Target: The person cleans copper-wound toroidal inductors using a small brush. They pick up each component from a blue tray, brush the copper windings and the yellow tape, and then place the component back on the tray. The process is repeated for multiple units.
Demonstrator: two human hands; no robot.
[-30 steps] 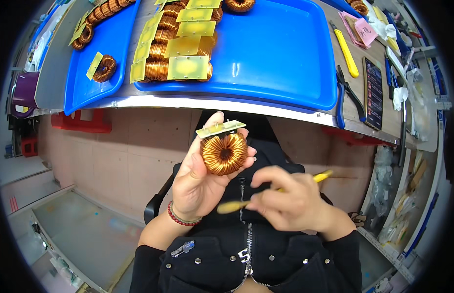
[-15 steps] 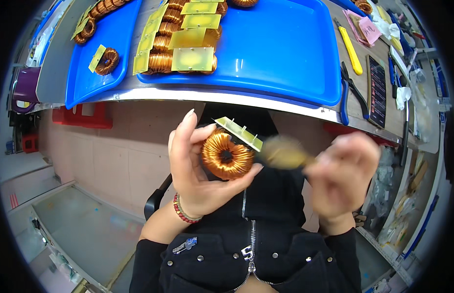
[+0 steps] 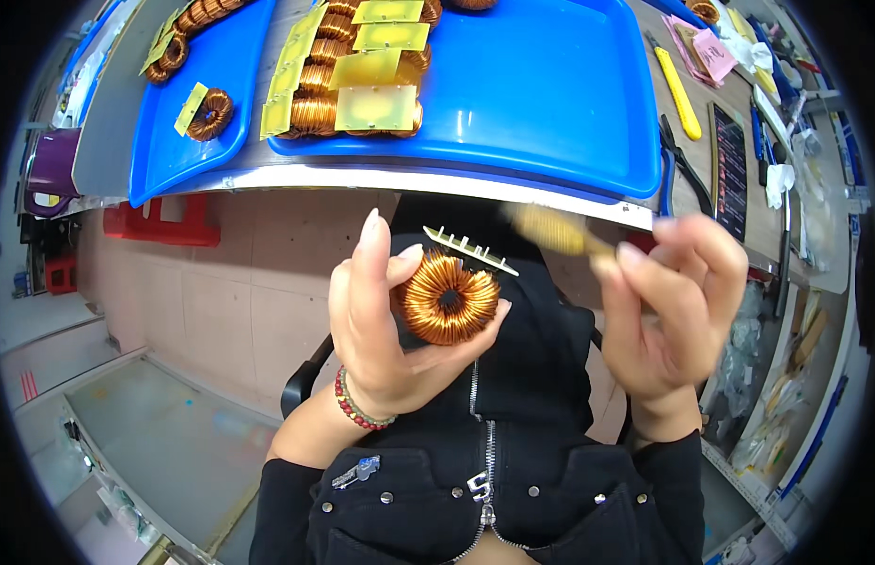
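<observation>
My left hand (image 3: 381, 325), with a beaded bracelet at its wrist, is closed round a copper-wound ring coil (image 3: 449, 299). A thin yellow-green circuit board (image 3: 470, 250) with several short pins sits along the coil's upper side, seen nearly edge-on. To the right, my right hand (image 3: 673, 311) pinches the thin handle of a small brush (image 3: 553, 229) between thumb and forefinger. Its yellowish-brown head is blurred by motion and points left, above and apart from the board.
Beyond my hands, a blue tray (image 3: 541, 104) holds rows of coils with boards (image 3: 374, 108). A smaller blue tray (image 3: 164, 160) at the left holds more coils. Pliers (image 3: 682, 169), a yellow cutter (image 3: 679, 99) and a phone (image 3: 728, 169) lie at the right. A red stool (image 3: 164, 221) stands below the table.
The brush has moved up and away from the board, and my right hand has turned with it. The coil has shifted slightly right, and its board now shows more edge-on.
</observation>
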